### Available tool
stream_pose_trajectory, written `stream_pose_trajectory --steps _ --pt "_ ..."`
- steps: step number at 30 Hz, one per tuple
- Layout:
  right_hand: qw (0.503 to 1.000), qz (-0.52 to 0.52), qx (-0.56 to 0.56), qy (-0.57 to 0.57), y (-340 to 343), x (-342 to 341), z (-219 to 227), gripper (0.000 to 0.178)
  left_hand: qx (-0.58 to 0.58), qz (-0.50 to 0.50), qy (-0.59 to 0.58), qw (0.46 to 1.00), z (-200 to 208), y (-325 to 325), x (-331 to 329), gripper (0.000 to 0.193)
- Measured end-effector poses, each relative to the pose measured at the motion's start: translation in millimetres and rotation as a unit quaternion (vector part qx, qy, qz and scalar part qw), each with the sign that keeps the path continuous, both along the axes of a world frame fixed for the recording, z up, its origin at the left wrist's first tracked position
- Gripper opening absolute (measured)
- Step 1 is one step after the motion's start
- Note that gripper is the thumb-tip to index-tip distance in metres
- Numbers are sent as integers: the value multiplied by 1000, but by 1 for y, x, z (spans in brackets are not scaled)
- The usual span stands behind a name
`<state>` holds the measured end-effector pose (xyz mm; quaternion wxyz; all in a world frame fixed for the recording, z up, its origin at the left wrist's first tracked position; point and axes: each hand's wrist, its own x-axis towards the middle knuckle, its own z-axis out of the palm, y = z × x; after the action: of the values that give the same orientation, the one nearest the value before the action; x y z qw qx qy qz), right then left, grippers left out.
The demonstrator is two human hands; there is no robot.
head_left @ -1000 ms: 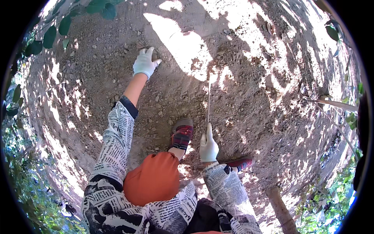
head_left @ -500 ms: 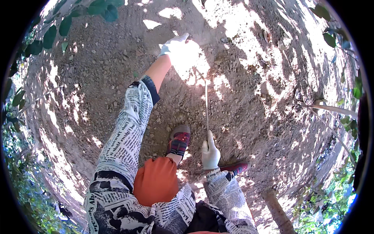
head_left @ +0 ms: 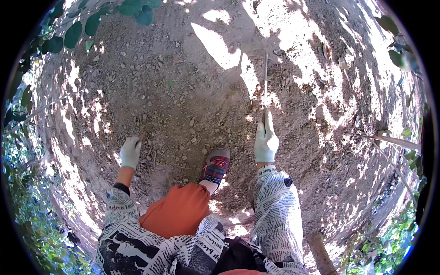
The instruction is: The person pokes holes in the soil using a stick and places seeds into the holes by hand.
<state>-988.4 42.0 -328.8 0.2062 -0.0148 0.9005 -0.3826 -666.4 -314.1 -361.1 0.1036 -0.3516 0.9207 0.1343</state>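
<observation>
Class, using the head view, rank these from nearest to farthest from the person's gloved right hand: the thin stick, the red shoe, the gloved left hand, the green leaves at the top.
1. thin stick: held in the right hand, pointing away.
2. red shoe: just to its left, lower.
3. left hand: far left, on the soil.
4. green leaves: top left edge.

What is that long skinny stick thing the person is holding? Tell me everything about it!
The long thin pale metal rod looks like a straight, narrow blade or bar, light grey and shiny in the sun. Its lower end sits in the grip of the white-gloved right hand, closed around it. It points away from the person, over the stony brown dirt ground; whether its far tip touches the dirt cannot be told.
</observation>
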Motion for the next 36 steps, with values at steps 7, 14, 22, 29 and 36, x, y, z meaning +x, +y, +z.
stream_pose_trajectory --steps 7,14,22,29,36 --pt "975 93 155 128 -45 -26 -49 53 70 68 -360 928 20 10 138 26" --pt "968 209 141 10 38 133 -24 60 107 -13 -88 990 9 59 -30 37" --pt "966 209 146 49 92 193 -2 53 138 84 -93 982 -46 41 -84 32" --pt "980 147 108 78 -31 84 -34 51 195 114 -119 967 -52 36 -91 34" --pt "969 183 153 57 -137 16 -39 49 185 106 -112 971 -65 31 -93 36"
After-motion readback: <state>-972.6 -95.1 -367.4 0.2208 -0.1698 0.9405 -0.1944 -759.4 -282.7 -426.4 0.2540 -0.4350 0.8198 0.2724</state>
